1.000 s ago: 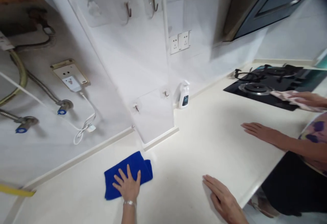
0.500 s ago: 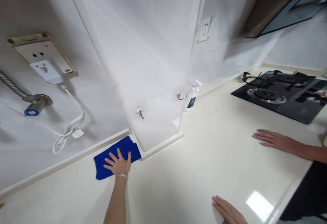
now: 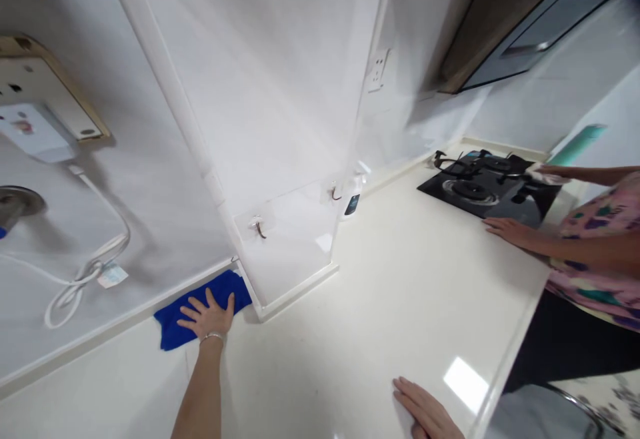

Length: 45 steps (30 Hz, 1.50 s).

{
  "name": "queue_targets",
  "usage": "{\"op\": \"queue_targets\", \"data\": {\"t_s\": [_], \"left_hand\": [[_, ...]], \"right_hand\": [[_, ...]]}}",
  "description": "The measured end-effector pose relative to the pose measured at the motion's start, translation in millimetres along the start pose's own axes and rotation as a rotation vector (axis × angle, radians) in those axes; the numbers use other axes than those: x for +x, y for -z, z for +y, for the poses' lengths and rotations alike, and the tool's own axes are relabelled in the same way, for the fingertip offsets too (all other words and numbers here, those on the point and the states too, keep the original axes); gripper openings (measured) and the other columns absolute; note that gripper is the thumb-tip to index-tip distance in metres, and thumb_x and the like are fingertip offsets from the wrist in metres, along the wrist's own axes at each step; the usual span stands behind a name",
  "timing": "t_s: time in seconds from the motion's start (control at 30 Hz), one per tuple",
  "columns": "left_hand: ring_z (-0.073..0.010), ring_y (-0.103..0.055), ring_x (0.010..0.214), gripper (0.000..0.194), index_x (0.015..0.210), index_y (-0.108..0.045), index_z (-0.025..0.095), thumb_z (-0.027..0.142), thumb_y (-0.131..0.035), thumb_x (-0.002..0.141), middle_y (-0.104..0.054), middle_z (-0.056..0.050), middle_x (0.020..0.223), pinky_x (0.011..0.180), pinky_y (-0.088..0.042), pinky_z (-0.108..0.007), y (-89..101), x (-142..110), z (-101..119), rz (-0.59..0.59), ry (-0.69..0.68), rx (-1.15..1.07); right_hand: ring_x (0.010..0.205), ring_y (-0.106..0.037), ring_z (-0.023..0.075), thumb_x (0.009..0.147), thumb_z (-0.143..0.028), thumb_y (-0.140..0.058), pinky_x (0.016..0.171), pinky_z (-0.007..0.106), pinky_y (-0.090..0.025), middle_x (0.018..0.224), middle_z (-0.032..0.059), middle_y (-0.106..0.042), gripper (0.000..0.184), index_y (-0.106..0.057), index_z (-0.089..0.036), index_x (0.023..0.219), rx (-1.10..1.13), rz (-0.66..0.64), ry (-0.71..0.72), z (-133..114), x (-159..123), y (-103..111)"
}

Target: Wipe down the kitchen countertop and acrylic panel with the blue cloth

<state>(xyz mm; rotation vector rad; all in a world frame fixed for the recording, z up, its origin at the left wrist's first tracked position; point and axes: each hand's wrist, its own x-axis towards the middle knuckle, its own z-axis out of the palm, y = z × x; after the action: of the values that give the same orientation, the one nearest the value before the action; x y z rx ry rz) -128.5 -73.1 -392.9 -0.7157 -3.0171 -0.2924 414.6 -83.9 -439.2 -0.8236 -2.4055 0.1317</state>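
We catalogue this corner of a kitchen from the left. First we list a wall socket plate (image 3: 35, 85) with a white plug (image 3: 35, 131) and its white cord (image 3: 85, 292), looping down the wall. Next comes a blue microfibre cloth (image 3: 173, 325), lying folded on the cream counter (image 3: 310, 372) and tucked into the corner where the wall's upstand meets a boxed-in pillar (image 3: 280, 105). Its long axis runs along the upstand, from lower left to upper right, with its far end touching the pillar's base. It looks soft, deep blue and slightly rumpled at the edges. It lies directly under the left hand (image 3: 207, 315), by far the nearer hand, which wears a thin bracelet; we note its fingers (image 3: 209, 299) spread wide and pressed flat on the cloth, not gripping it. On the pillar we enter a small metal hook (image 3: 259, 227), then a white spray bottle (image 3: 353, 200) with a dark label, standing against the wall. The right hand (image 3: 425, 412) rests well apart on bare counter at the lower edge of view, fingers flat, close together and holding nothing. Further right we record a black glass gas hob (image 3: 470, 192) beneath a range hood (image 3: 525, 32), and a second person in a floral top (image 3: 600, 259), with one hand (image 3: 505, 231) flat on the counter and the other hand (image 3: 555, 173) holding a pale pink cloth (image 3: 535, 172) over the hob.
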Motion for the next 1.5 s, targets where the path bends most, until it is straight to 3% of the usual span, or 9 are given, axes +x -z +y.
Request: {"op": "queue_targets", "data": {"t_s": [0.2, 0.5, 0.63, 0.8, 0.93, 1.07, 1.2, 1.33, 1.5], "left_hand": [[-0.0481, -0.010, 0.149, 0.082, 0.152, -0.029, 0.022, 0.069, -0.031, 0.085, -0.020, -0.020, 0.163, 0.116, -0.010, -0.070, 12.6, -48, -20, -0.007, -0.074, 0.058], [-0.0494, -0.021, 0.146, 0.073, 0.150, -0.034, 0.019, 0.056, -0.045, 0.089, -0.028, -0.026, 0.158, 0.112, -0.021, -0.072, 3.3, -179, -51, 0.219, -0.221, 0.220], [-0.0531, -0.013, 0.146, 0.074, 0.149, -0.034, 0.014, 0.053, -0.048, 0.088, -0.024, -0.030, 0.158, 0.111, -0.019, -0.076, -2.3, -248, -36, 0.283, -0.268, 0.201], [-0.0554, -0.010, 0.146, 0.073, 0.148, -0.037, 0.009, 0.050, -0.047, 0.088, -0.019, -0.034, 0.157, 0.110, -0.015, -0.079, -9.1, -312, 16, 0.232, -0.248, 0.088], [-0.0536, -0.013, 0.146, 0.074, 0.149, -0.036, 0.015, 0.053, -0.049, 0.086, -0.021, -0.028, 0.160, 0.111, -0.017, -0.079, -11.5, -329, 36, 0.089, -0.311, -0.018], [-0.0460, -0.020, 0.147, 0.065, 0.149, -0.036, 0.021, 0.048, -0.044, 0.090, -0.025, -0.019, 0.161, 0.115, -0.026, -0.069, 3.3, -316, 19, -0.022, -0.378, -0.092], [-0.0358, -0.022, 0.150, 0.058, 0.145, -0.044, 0.018, 0.045, -0.039, 0.093, -0.031, -0.017, 0.159, 0.120, -0.024, -0.061, 22.5, -291, -10, 0.038, -0.478, -0.066], [-0.0359, -0.025, 0.149, 0.061, 0.146, -0.041, 0.024, 0.049, -0.044, 0.091, -0.033, -0.013, 0.159, 0.119, -0.026, -0.061, 21.5, -287, -27, 0.076, -0.430, 0.014], [-0.0435, -0.022, 0.148, 0.067, 0.147, -0.037, 0.014, 0.046, -0.046, 0.089, -0.030, -0.022, 0.158, 0.117, -0.023, -0.066, -1.1, -324, -9, 0.140, -0.325, 0.087]], "right_hand": [[0.132, -0.053, 0.0221, 0.090, -0.016, -0.047, 0.106, 0.039, -0.053, 0.140, 0.0028, -0.059, 0.054, -0.050, -0.030, 0.142, 0.044, 0.028, -0.060, 3, -8, -9], [0.132, -0.053, 0.0219, 0.088, -0.015, -0.048, 0.107, 0.042, -0.052, 0.140, 0.0032, -0.058, 0.054, -0.052, -0.028, 0.140, 0.062, 0.084, -0.067, 3, -11, -24], [0.131, -0.053, 0.0217, 0.087, -0.013, -0.045, 0.109, 0.043, -0.049, 0.142, 0.0050, -0.057, 0.055, -0.051, -0.026, 0.141, 0.044, 0.076, -0.064, 2, -11, -26], [0.131, -0.053, 0.0214, 0.085, -0.011, -0.045, 0.108, 0.043, -0.049, 0.141, 0.0063, -0.057, 0.055, -0.053, -0.023, 0.138, 0.053, 0.070, -0.053, 2, -11, -28], [0.123, -0.060, 0.0225, 0.085, -0.011, -0.042, 0.101, 0.044, -0.056, 0.133, 0.0072, -0.063, 0.047, -0.062, -0.023, 0.126, 0.132, 0.102, -0.118, 4, -7, -27], [0.119, -0.062, 0.0235, 0.086, -0.012, -0.040, 0.098, 0.046, -0.057, 0.129, 0.0092, -0.065, 0.047, -0.061, -0.023, 0.127, 0.262, 0.139, -0.198, -10, 18, -15], [0.138, -0.045, 0.0246, 0.083, -0.008, -0.040, 0.112, 0.048, -0.046, 0.145, 0.0110, -0.052, 0.062, -0.048, -0.022, 0.143, 0.408, 0.023, 0.050, -51, 59, -14], [0.145, -0.034, 0.0277, 0.080, -0.008, -0.044, 0.117, 0.052, -0.038, 0.151, 0.0146, -0.046, 0.067, -0.042, -0.014, 0.147, 0.387, -0.148, 0.204, -87, 83, -38], [0.145, -0.034, 0.0267, 0.081, -0.013, -0.050, 0.119, 0.053, -0.033, 0.152, 0.0119, -0.045, 0.063, -0.046, -0.017, 0.144, 0.336, -0.250, 0.283, -63, 80, -46]]}}
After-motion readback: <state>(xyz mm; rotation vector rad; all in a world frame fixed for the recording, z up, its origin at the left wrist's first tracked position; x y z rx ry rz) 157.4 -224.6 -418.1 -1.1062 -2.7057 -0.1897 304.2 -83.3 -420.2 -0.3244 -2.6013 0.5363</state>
